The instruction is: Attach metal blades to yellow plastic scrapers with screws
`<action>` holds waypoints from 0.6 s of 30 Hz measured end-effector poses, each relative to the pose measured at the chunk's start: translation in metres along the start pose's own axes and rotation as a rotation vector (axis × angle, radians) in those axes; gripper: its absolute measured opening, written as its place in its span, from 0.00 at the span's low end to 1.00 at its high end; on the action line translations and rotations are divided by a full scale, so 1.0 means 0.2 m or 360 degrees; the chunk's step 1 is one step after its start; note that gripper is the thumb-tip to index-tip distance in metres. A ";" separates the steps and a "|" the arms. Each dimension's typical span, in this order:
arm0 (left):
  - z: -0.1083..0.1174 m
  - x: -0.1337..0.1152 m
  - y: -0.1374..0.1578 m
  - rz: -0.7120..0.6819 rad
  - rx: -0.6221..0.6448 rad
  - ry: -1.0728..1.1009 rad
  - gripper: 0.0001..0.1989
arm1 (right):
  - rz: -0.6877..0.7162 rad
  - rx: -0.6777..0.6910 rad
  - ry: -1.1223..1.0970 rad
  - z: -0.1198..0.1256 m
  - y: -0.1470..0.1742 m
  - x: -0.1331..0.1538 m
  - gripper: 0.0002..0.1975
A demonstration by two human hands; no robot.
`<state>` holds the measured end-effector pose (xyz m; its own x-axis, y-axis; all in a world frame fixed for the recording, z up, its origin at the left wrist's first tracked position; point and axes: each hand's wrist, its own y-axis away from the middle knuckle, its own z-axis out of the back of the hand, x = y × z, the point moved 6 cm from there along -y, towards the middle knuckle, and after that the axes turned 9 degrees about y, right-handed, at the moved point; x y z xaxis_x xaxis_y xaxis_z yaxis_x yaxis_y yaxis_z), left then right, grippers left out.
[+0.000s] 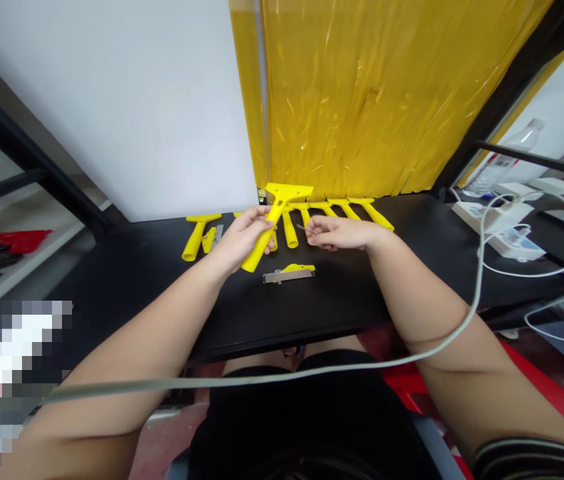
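Observation:
My left hand (247, 237) is closed around a yellow T-shaped scraper handle (275, 217), raised above the black table with its wide head pointing away from me. To its right, my right hand (337, 233) is pinched, and a thin, small greyish piece (301, 227) sticks out from its fingertips, too small to name. A flat metal blade piece with a yellow part (289, 274) lies on the table below the hands. Left of my left hand lie another yellow handle (195, 239) and a second yellow-and-metal piece (211, 238). Several more yellow handles (373, 213) lie in a row behind my hands.
The black table (272, 313) ends at a white panel (137, 113) and a yellow plastic sheet (362, 100). A pale cable (312, 375) crosses in front of my arms. At right are white power strips (502, 233) and a plastic bottle (505, 157).

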<state>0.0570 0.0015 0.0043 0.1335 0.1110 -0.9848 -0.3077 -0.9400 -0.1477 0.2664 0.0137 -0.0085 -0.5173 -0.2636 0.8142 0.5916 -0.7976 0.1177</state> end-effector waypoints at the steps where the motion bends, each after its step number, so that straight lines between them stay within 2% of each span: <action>1: 0.03 0.00 0.00 -0.0011 -0.0011 -0.0052 0.14 | -0.0031 0.0076 0.0206 0.02 0.01 -0.03 0.13; 5: 0.09 -0.02 0.00 -0.0116 0.0017 -0.0398 0.15 | -0.0144 0.0196 0.0740 0.07 0.05 -0.11 0.10; 10: 0.13 -0.04 0.02 -0.0282 0.0101 -0.0751 0.19 | -0.0310 0.0057 0.1135 0.08 0.07 -0.09 0.08; 13: 0.15 -0.04 0.02 -0.0346 0.0102 -0.0914 0.19 | -0.0378 -0.0008 0.1185 0.07 0.07 -0.06 0.10; 15: 0.16 -0.05 0.01 -0.0388 0.0096 -0.1030 0.18 | -0.0297 -0.0021 0.1141 0.05 0.07 -0.03 0.12; 18: 0.18 -0.05 0.00 -0.0436 0.0079 -0.1124 0.18 | 0.0011 0.0077 0.1009 -0.03 0.05 0.05 0.11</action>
<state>0.0226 0.0113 0.0105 -0.4186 0.5347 -0.7341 -0.3949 -0.8351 -0.3830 0.2638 -0.0001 -0.0033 -0.7703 -0.5504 0.3220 0.6158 -0.7732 0.1515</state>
